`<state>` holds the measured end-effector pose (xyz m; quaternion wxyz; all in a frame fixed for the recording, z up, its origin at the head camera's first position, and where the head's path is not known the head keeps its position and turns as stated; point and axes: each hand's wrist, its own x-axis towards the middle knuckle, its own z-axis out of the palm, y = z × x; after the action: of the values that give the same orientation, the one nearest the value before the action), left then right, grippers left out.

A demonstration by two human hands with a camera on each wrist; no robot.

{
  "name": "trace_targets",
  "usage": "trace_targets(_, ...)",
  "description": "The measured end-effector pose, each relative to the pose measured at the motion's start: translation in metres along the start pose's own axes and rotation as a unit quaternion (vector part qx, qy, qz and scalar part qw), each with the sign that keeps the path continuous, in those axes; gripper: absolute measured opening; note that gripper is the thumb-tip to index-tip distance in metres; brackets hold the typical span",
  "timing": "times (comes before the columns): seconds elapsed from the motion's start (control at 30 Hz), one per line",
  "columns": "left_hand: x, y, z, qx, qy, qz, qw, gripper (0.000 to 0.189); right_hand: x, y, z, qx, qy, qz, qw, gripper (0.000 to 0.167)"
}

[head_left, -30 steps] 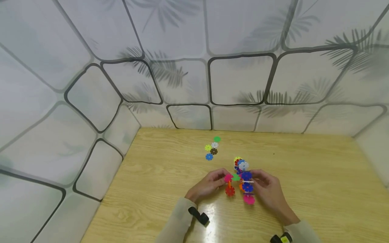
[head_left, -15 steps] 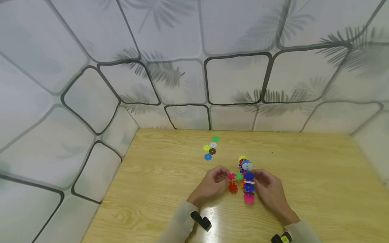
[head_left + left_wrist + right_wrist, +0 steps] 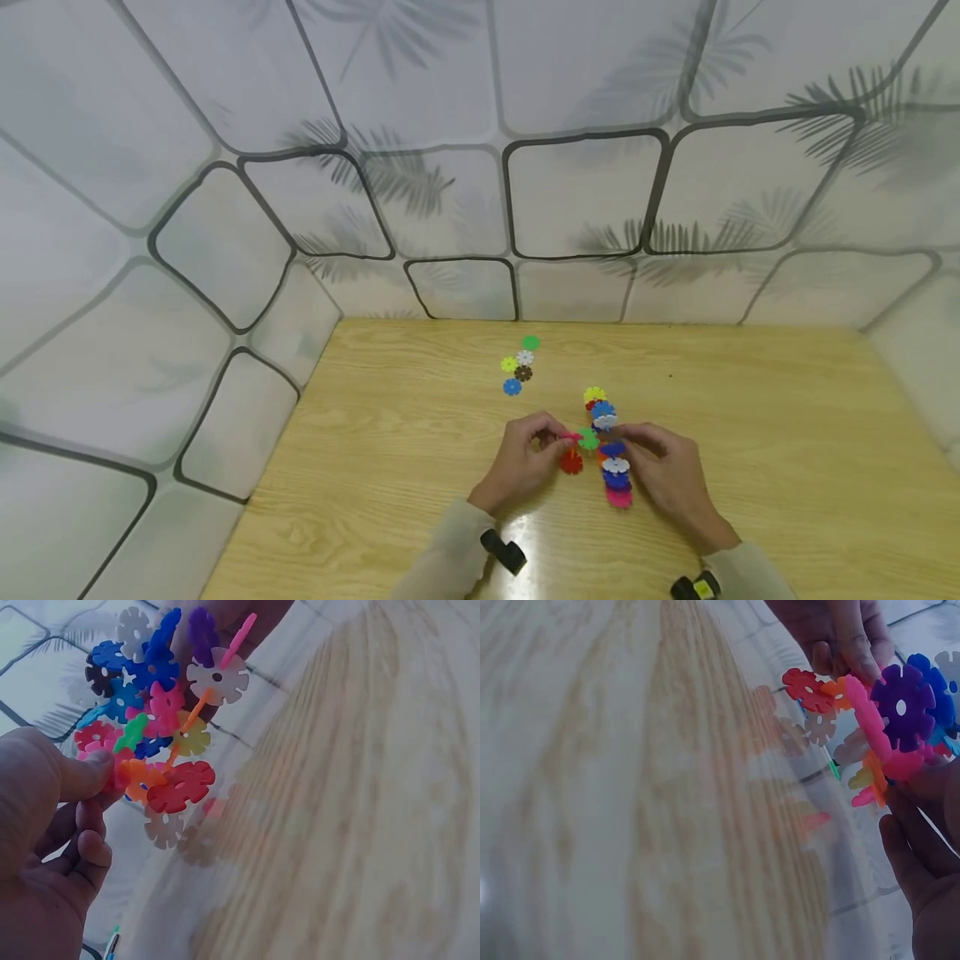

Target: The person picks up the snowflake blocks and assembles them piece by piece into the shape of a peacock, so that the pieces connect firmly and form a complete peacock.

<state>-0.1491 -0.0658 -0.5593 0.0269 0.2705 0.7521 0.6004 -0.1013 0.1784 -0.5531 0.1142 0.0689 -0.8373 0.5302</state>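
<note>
Both hands hold up a structure of interlocking plastic snowflake discs (image 3: 616, 481), coloured blue, white, pink, yellow and more. On its left side, my left hand (image 3: 522, 462) pinches a pink disc (image 3: 121, 769) between thumb and fingers. A green disc (image 3: 588, 439) links that pink one to the main column, and a red disc (image 3: 572, 463) hangs below it. From the right, my right hand (image 3: 670, 473) grips the column's middle with thumb and fingertips. In the right wrist view a purple disc (image 3: 913, 712) faces the camera near those fingers. The exact fingertip contact is partly hidden.
Loose discs lie farther back on the wooden table (image 3: 390, 417): green (image 3: 531, 342), white (image 3: 525, 357), yellow (image 3: 509, 364), brown (image 3: 522, 373) and blue (image 3: 512, 387). A patterned wall (image 3: 570, 292) stands along the table's back edge, and another rises at the left.
The structure has turned in the hands: its white disc now shows its face, and the pink disc at the left hand has tipped edge-on. The left hand has shifted slightly right.
</note>
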Motion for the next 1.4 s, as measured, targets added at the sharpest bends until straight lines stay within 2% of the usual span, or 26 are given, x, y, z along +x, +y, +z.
trace_targets(0.17, 0.001, 0.001, 0.002, 0.027, 0.01, 0.035, 0.999, 0.006, 0.001, 0.003, 0.002, -0.007, 0.008, 0.004, 0.9999, 0.02)
trace_targets(0.4, 0.001, 0.006, 0.004, 0.039, 0.015, 0.046, 0.9981, 0.005, 0.001, 0.004, 0.002, -0.004, 0.012, 0.003, 0.9999, 0.023)
trace_targets(0.53, 0.001, 0.007, 0.004, 0.064, 0.01, 0.048, 0.9968, 0.004, 0.002, 0.005, 0.0, -0.01, 0.009, -0.006, 0.9999, 0.021)
trace_targets(0.83, -0.002, 0.01, 0.003, 0.104, 0.001, 0.008, 0.9946, 0.004, 0.001, 0.006, -0.005, -0.038, 0.006, -0.016, 0.9991, 0.025)
trace_targets(1.03, -0.001, 0.01, 0.002, 0.131, 0.006, 0.007, 0.9914, 0.007, 0.002, 0.008, -0.007, -0.048, -0.004, -0.004, 0.9988, 0.026)
trace_targets(1.13, -0.002, 0.004, 0.002, 0.124, 0.005, 0.001, 0.9923, 0.01, 0.002, 0.007, -0.009, -0.068, -0.018, 0.026, 0.9972, 0.03)
trace_targets(1.27, -0.001, -0.007, 0.001, 0.102, 0.007, -0.032, 0.9942, 0.011, -0.001, 0.004, -0.015, -0.09, -0.04, 0.064, 0.9931, 0.034)
trace_targets(1.4, 0.008, -0.014, -0.003, 0.085, 0.016, -0.05, 0.995, 0.019, -0.002, 0.003, -0.021, -0.072, -0.067, 0.065, 0.993, 0.031)
